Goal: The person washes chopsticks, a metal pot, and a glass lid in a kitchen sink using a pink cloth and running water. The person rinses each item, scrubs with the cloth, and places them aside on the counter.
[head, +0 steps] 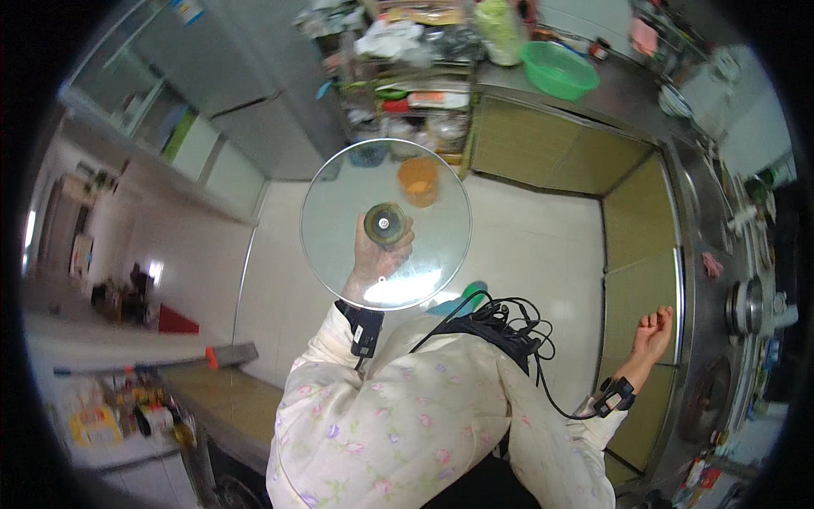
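My left hand (383, 249) is under a round glass pot lid (439, 242) with a metal rim, and shows through the glass. Its fingers are closed around the lid's dark round knob or handle (385, 226), which has a screw at its centre. At the right, my right hand (652, 334) hangs beside the counter front with curled fingers, and nothing is seen in it. Both wrists wear black strapped devices with cables.
A steel counter (626, 95) with khaki cabinet doors (636, 229) runs along the back and right, carrying a green plastic basin (559, 71) and a metal pot (745, 306). An orange bucket (418, 181) shows through the lid. A crowded shelf rack (423, 83) stands beside a grey refrigerator (254, 76).
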{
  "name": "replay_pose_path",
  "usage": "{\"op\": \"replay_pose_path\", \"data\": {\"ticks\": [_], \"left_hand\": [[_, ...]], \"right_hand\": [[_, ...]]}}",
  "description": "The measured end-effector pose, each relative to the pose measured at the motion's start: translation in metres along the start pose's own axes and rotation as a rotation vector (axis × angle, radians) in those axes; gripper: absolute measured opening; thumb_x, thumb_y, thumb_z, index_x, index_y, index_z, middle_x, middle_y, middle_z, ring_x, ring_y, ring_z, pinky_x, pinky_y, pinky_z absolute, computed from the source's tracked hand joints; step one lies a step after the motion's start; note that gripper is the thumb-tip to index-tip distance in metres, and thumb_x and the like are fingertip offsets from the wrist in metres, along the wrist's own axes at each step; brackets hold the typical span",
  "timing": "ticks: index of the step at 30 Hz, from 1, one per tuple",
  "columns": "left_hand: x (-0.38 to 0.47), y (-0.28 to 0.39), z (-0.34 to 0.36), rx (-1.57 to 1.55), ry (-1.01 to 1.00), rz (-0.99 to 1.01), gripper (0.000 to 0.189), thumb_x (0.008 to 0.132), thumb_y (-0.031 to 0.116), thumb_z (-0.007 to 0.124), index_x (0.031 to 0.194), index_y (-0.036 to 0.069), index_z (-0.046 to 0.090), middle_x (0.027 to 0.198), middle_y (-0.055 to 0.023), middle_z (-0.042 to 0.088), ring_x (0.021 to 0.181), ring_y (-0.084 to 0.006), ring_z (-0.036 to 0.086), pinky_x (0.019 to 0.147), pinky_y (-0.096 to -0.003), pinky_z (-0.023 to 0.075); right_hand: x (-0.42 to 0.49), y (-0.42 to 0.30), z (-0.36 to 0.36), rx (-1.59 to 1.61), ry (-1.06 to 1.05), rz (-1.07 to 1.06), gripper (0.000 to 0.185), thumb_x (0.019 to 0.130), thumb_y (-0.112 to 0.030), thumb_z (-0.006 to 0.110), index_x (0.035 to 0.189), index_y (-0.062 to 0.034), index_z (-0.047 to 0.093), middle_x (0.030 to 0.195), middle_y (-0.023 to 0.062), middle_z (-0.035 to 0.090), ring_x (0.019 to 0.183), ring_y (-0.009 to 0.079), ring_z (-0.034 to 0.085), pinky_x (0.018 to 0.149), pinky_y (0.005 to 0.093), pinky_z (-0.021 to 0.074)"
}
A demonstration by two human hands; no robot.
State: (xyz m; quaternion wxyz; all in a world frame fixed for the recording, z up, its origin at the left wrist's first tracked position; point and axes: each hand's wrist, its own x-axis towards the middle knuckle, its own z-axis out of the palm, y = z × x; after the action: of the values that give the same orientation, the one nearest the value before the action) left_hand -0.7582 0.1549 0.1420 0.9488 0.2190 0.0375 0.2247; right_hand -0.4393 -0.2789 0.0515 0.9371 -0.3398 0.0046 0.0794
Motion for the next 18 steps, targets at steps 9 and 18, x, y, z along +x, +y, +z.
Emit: {"op": "replay_pose_path", "data": {"ticks": [9,18], "left_hand": [[0.076,0.0,-0.034,0.109,0.167,-0.307,0.036,0.086,0.042,0.037,0.096,0.013,0.054,0.069,-0.0125,0.053,0.039,-0.0114,0.036,0.029,-0.0212,0.0273],[0.213,-0.003,-0.045,0.032,-0.1,-0.886,0.056,0.077,0.055,0.044,0.087,0.0,0.05,0.054,-0.0045,0.033,0.038,-0.0112,0.026,0.032,-0.0239,0.0252]], "right_hand": [[-0.107,0.011,0.026,-0.21,0.341,-0.281,0.026,0.082,-0.012,0.054,0.106,-0.005,0.05,0.08,-0.0027,0.048,0.056,0.0048,0.038,0.048,0.0199,0.0327],[-0.188,0.042,0.052,-0.182,0.783,-0.435,0.022,0.08,-0.008,0.052,0.102,-0.0047,0.051,0.07,-0.0014,0.05,0.052,0.0044,0.042,0.04,0.0179,0.033]]}}
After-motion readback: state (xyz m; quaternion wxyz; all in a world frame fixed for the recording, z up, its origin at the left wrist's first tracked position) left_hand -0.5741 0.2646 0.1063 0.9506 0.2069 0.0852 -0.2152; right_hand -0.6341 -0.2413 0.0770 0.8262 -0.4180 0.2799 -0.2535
